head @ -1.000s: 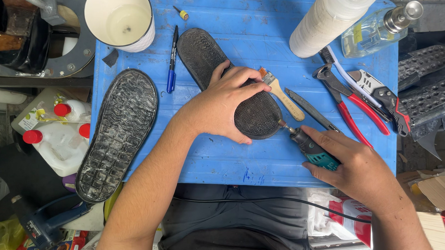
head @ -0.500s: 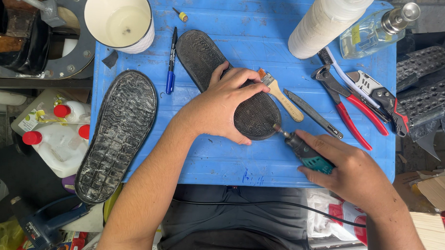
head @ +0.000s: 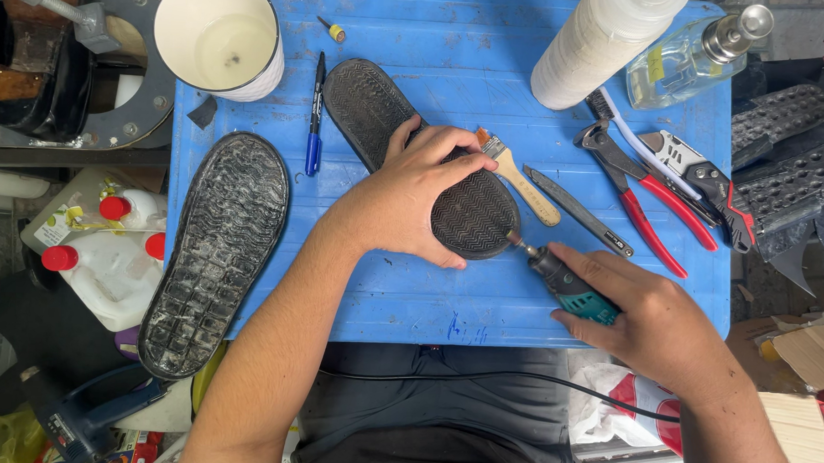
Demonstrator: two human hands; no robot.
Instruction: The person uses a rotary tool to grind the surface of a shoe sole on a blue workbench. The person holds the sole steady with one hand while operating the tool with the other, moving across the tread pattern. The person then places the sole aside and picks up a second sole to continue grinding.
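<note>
A black rubber shoe sole (head: 472, 211) lies tread-up and diagonal on the blue table (head: 410, 295). My left hand (head: 408, 199) presses flat on its middle and pins it down. My right hand (head: 651, 317) grips a small teal rotary tool (head: 565, 282), whose tip touches the sole's near right edge. The tool's black cord runs back across my lap. A second, larger black sole (head: 215, 252) lies at the table's left edge, overhanging it.
A white cup (head: 220, 38) and a blue marker (head: 315, 119) sit at the back left. A brush (head: 519, 176), a flat file (head: 577, 210), red-handled pliers (head: 637, 189), a utility knife (head: 701, 178), a white roll (head: 601, 42) and a glass bottle (head: 692, 54) crowd the right.
My right hand has shifted slightly left and nearer with the rotary tool, its tip staying at the sole's edge. My left hand stays on the sole.
</note>
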